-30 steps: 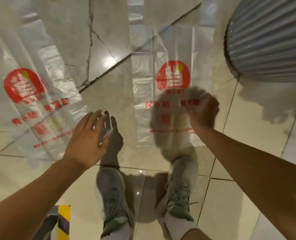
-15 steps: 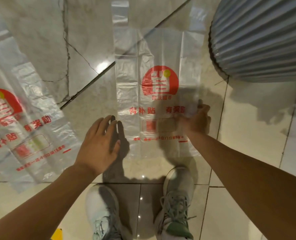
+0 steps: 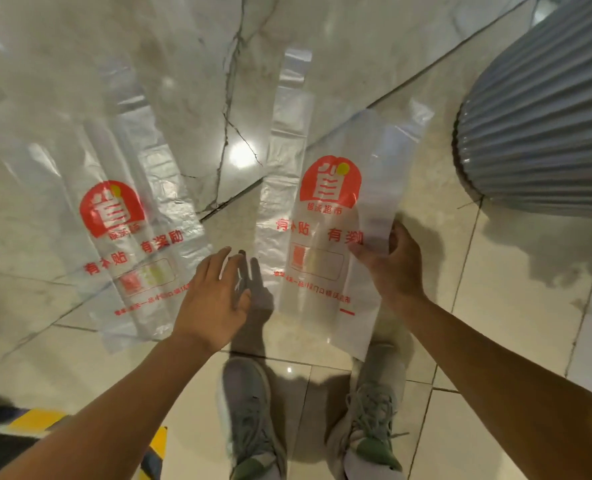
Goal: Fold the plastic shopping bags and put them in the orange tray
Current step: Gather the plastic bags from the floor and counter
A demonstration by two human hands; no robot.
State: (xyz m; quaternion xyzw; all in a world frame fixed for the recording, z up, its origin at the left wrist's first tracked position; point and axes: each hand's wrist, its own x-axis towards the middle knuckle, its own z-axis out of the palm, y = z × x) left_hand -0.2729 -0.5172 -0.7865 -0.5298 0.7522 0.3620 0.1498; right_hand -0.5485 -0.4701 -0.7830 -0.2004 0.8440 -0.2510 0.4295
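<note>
Two clear plastic shopping bags with red print lie on the shiny tiled floor. My right hand (image 3: 389,261) pinches the right edge of the right bag (image 3: 317,216) and has it lifted and turned over toward the left. Flat on the floor lies the left bag (image 3: 124,230). My left hand (image 3: 214,299) hovers with straight fingers between the two bags, holding nothing. No orange tray is in view.
A grey ribbed round object (image 3: 544,109) stands at the upper right. My two grey shoes (image 3: 253,420) are on the tiles below the bags. A yellow-and-black striped strip (image 3: 38,424) sits at the lower left.
My right hand has raised the right bag's right edge and swung it leftward over the bag. The camera view shifted, bringing the left bag further into frame. My left hand stayed open.
</note>
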